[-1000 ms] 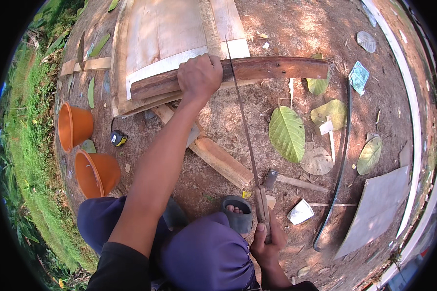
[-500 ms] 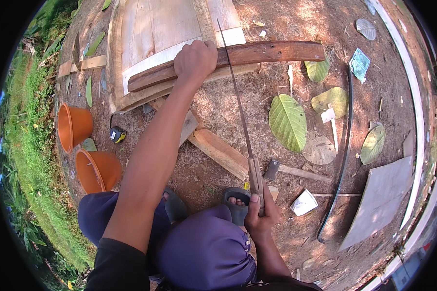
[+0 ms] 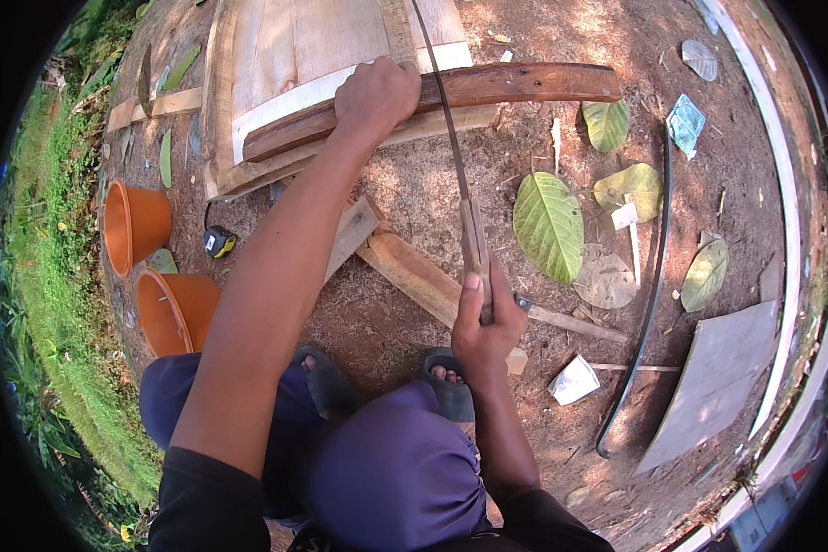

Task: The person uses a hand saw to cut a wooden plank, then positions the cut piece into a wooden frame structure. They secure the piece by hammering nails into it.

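Observation:
My left hand (image 3: pixel 378 96) is closed over a long reddish-brown wooden beam (image 3: pixel 524 85), pressing it down across a pale wooden panel with a frame (image 3: pixel 313 46). The beam's right end juts out past the panel over the ground. In my right hand (image 3: pixel 488 322) is a handsaw (image 3: pixel 453 138), gripped by its wooden handle. Seen edge-on, the thin blade points away from me and crosses the beam just right of my left hand. How deep the blade sits in the wood I cannot tell.
Beneath the saw handle lie wood offcuts (image 3: pixel 409 271) and a hammer (image 3: pixel 575 324). Two orange pots (image 3: pixel 179 308) and a tape measure (image 3: pixel 219 241) sit at left. To the right are large leaves (image 3: pixel 548 225), a black hose-like strip (image 3: pixel 653 285) and a grey board (image 3: pixel 713 382).
My right hand has pushed the saw forward, away from me, so its handle is now nearer the beam. My left hand still holds the beam; the view has shifted slightly.

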{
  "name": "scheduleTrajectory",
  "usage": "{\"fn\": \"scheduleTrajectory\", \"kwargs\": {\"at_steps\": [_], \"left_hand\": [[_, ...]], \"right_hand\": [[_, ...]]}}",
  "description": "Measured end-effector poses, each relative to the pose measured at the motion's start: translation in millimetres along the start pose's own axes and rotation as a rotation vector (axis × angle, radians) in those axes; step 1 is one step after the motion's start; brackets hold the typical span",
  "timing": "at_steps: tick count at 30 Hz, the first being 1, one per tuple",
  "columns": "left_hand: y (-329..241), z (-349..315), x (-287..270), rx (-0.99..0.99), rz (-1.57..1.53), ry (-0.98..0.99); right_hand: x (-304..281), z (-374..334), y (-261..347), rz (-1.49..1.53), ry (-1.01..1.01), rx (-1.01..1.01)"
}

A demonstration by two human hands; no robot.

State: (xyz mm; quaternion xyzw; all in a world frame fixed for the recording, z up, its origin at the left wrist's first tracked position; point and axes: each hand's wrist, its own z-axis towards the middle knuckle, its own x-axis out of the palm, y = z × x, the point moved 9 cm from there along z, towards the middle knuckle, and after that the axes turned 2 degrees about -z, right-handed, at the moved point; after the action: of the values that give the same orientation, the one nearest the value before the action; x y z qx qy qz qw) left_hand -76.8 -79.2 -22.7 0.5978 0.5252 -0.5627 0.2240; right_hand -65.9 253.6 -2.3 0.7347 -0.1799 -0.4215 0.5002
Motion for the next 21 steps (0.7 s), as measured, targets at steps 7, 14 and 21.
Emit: {"fn": "scheduleTrajectory", "kwargs": {"at_steps": [7, 14, 21], "left_hand": [[9, 10, -4, 0.012, 0.021, -0.046], [3, 13, -2, 0.055, 0.030, -0.032], [7, 9, -2, 0.019, 0.072, -0.071]], "right_hand": [[-29, -68, -13, 0.095, -0.011, -0.134], [23, 34, -4, 0.061, -0.096, -0.146], [-25, -72, -45, 0.046, -0.018, -0.087]]}}
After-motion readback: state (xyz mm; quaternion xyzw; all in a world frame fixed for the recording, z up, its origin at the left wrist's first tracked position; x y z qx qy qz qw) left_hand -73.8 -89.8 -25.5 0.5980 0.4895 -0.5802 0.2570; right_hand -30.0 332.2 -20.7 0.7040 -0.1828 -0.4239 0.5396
